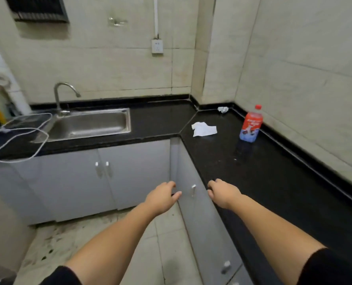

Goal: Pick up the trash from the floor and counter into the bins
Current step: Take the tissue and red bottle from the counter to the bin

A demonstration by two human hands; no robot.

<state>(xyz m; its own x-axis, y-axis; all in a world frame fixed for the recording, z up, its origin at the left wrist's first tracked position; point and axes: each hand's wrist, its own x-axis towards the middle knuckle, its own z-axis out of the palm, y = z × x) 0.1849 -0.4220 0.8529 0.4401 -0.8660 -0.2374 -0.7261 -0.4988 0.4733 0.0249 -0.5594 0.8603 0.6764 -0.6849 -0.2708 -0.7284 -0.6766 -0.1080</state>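
Observation:
A crumpled white tissue (203, 129) lies flat on the black counter (263, 171) near the inner corner. Further back in the corner sits a small crumpled silver wrapper (223, 109). A plastic bottle (251, 125) with a red cap and red-and-blue label stands upright by the right wall. My left hand (162, 197) hovers in front of the grey cabinet, fingers loosely apart, holding nothing. My right hand (222, 193) reaches over the counter's front edge, fingers curled, with nothing in it. Both hands are well short of the trash. No bin is in view.
A steel sink (92, 124) with a curved tap (65, 93) is set in the counter at the left. A flat appliance with a looped white cable (20, 140) lies left of the sink. Grey cabinet doors (129, 173) stand below. The tiled floor (113, 239) is stained.

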